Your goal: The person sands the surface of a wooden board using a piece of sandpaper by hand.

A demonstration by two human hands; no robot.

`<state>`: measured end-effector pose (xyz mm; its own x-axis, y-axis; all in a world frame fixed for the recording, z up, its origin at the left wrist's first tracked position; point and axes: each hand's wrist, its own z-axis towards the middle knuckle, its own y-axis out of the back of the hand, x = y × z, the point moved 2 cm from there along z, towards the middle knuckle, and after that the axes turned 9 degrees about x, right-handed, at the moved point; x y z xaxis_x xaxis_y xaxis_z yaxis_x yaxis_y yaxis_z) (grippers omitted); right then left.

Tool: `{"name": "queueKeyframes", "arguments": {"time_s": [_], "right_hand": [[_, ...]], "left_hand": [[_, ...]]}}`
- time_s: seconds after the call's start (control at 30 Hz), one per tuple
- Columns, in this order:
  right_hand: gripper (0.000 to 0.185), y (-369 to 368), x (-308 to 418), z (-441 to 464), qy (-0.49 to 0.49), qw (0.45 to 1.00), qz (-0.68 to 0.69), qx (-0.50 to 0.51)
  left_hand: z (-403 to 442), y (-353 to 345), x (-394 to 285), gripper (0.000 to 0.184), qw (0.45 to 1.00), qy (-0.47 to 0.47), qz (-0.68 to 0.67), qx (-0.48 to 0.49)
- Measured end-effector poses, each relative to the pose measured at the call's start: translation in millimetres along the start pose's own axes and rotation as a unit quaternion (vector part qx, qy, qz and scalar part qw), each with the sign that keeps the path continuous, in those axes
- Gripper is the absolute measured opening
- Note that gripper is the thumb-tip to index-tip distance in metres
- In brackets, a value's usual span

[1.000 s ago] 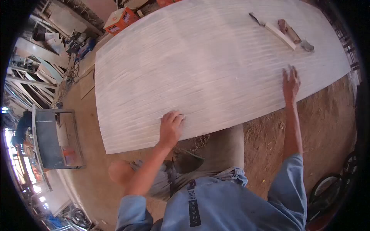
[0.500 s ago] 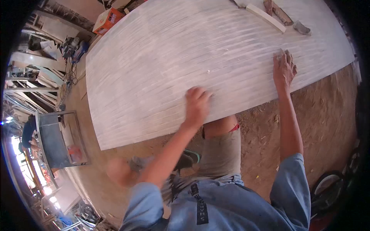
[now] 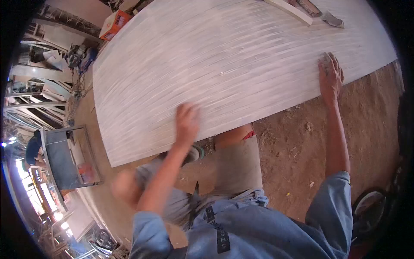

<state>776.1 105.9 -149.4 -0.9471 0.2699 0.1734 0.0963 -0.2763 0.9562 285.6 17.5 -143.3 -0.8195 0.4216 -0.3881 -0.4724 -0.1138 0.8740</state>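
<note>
A wide whitish panel (image 3: pixel 164 64) with long streaks lies in front of me. My left hand (image 3: pixel 187 123) is over its near part, fingers curled and smeared by motion. Anything under those fingers is hidden. Farther right, my right hand (image 3: pixel 331 77) rests on the panel close to the near edge, its dusty fingers stretched forward and nothing plainly held. Beyond it lie a pale wooden strip (image 3: pixel 291 11) and a crumpled grey scrap (image 3: pixel 333 19), both apart from my hands.
An orange box (image 3: pixel 114 25) stands past the panel's far left edge. Tools with cables (image 3: pixel 79 58) and a metal-framed stand (image 3: pixel 64 151) are at left. Brown dirt floor (image 3: pixel 289 151) shows below the panel, with a wheel (image 3: pixel 368 209) at lower right.
My left hand has moved left along the panel, while my right hand has slid to the right. The view has shifted slightly.
</note>
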Motion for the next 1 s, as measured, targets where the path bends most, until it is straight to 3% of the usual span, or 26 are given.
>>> {"name": "queueKeyframes", "arguments": {"time_s": [0.13, 0.2, 0.27, 0.37, 0.47, 0.57, 0.7, 0.8, 0.9, 1.0], "right_hand": [[0.049, -7, 0, -2, 0.009, 1.000, 0.010, -0.004], [0.048, -9, -8, 2, 0.005, 1.000, -0.004, -0.008], [0.048, -10, -9, -1, 0.050, 0.998, 0.016, -0.022], [0.048, -6, -6, -4, 0.048, 0.999, 0.015, -0.018], [0.047, -6, -4, 2, 0.046, 0.998, 0.028, -0.019], [0.047, -10, -6, 0, 0.027, 0.999, 0.041, -0.015], [0.048, -10, -7, 1, 0.026, 0.999, 0.022, -0.022], [0.047, -2, 1, -3, 0.036, 0.999, -0.013, -0.029], [0.046, -6, -3, -1, 0.051, 0.998, 0.002, -0.036], [0.047, -3, -3, -2, 0.072, 0.995, 0.044, -0.048]], "left_hand": [[99, -68, -108, 0.016, 0.992, -0.048, -0.108, 0.031], [109, -73, -113, 0.016, 0.992, -0.047, -0.109, 0.049], [94, -58, -91, 0.015, 0.993, -0.078, -0.066, 0.051], [20, 12, -8, 0.020, 0.996, -0.067, -0.018, 0.055], [-69, 82, 85, 0.021, 0.992, 0.097, 0.046, 0.063], [-77, 83, 80, 0.021, 0.988, 0.146, 0.031, 0.022], [25, -8, -24, 0.023, 0.998, -0.032, -0.056, -0.001], [94, -51, -90, 0.011, 0.994, -0.049, -0.091, 0.035], [81, -34, -69, 0.012, 0.993, -0.076, -0.079, 0.042], [17, 20, -3, 0.019, 0.995, -0.067, 0.029, 0.072]]}}
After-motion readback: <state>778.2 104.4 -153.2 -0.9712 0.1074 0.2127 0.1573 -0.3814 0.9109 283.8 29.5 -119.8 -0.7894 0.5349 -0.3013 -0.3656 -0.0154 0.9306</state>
